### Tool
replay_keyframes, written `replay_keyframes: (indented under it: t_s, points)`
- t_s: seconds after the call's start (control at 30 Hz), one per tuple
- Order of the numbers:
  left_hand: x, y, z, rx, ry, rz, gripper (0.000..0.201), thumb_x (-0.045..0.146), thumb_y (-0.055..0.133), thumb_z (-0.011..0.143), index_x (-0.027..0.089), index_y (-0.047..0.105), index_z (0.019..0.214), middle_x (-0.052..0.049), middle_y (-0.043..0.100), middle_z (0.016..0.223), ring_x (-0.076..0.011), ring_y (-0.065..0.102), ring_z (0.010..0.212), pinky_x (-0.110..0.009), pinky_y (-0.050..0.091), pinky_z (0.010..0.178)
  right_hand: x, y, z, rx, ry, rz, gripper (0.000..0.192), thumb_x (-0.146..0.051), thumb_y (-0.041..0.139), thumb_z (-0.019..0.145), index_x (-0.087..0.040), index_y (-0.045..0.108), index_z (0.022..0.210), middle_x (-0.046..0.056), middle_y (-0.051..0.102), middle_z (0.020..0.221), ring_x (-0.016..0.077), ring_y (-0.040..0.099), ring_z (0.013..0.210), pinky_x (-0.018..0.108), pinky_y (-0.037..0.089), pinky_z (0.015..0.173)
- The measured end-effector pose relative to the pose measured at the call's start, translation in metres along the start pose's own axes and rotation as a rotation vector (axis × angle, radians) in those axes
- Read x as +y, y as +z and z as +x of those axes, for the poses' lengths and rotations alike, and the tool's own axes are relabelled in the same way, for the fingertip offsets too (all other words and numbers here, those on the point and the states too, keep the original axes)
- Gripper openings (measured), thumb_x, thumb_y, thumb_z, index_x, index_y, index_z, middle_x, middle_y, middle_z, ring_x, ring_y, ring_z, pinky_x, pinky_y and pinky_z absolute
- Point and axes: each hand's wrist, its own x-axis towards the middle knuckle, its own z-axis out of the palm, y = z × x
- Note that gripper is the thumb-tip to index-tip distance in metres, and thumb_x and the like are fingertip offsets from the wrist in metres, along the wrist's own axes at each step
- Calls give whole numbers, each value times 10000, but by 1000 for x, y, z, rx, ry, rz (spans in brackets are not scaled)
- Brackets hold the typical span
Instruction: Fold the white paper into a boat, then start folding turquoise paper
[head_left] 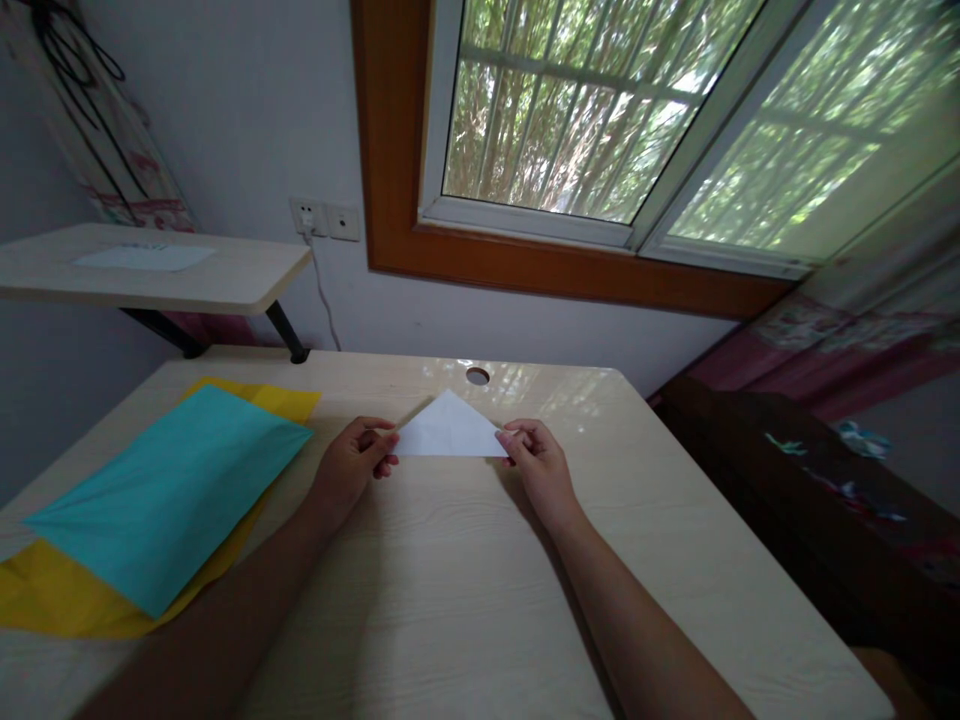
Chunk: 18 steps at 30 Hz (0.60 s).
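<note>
home room, desk point(450, 600), window point(600, 110), wall socket point(324, 218)

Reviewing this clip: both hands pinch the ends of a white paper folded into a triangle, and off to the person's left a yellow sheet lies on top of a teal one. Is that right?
Not quite. The head view shows the stacking reversed: the teal sheet lies on top of the yellow sheet. The rest holds: the left hand and right hand pinch the ends of the white paper triangle.
</note>
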Motion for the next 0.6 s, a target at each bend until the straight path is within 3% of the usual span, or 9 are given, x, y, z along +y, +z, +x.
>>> replay_keyframes:
  t_s: [0.23, 0.43, 0.6]
  points:
    - [-6, 0, 3, 21, 56, 51, 378, 451, 723, 793, 159, 629, 1015, -6, 689, 672, -143, 629, 554, -249, 489, 541, 2, -2, 0, 22, -72, -59, 212, -383, 743, 826, -237, 636, 938, -57, 561, 642, 136, 550, 624, 267, 433, 618]
    - [-3, -5, 0, -6, 56, 99, 389, 479, 723, 807, 181, 676, 1052, -23, 730, 774, -184, 708, 713, -299, 552, 716, 1, -7, 1, 11, -113, -207, 227, -391, 727, 837, -242, 681, 1002, -21, 651, 726, 167, 614, 703, 307, 469, 711]
    - [-5, -10, 2, -28, 89, 244, 336, 517, 716, 800, 196, 738, 893, -22, 729, 775, -182, 675, 713, -284, 517, 701, -1, -8, 1, -35, -130, -253, 180, -387, 730, 826, -233, 722, 918, 25, 733, 851, 200, 670, 795, 324, 507, 743]
